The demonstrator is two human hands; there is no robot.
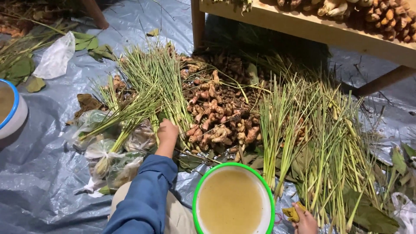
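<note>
My left hand (167, 131), in a blue sleeve, reaches forward and is closed around the cut ends of a bundle of green lemongrass stalks (151, 82), beside a heap of brown knobbly roots (219, 115). At the bottom edge, my right hand (306, 222) pinches a small yellowed leaf (290, 212). It is next to a white basin with a green rim (234, 164), full of murky yellowish water. More lemongrass (329, 147) lies spread to the right of the basin.
Everything lies on a grey-blue plastic sheet (39, 173). Clear plastic bags of greens (108, 151) sit by my left knee. A blue-rimmed bucket (14, 108) stands at far left. A wooden table (312, 28) holding more roots stands behind, one leg (198, 21) near the heap.
</note>
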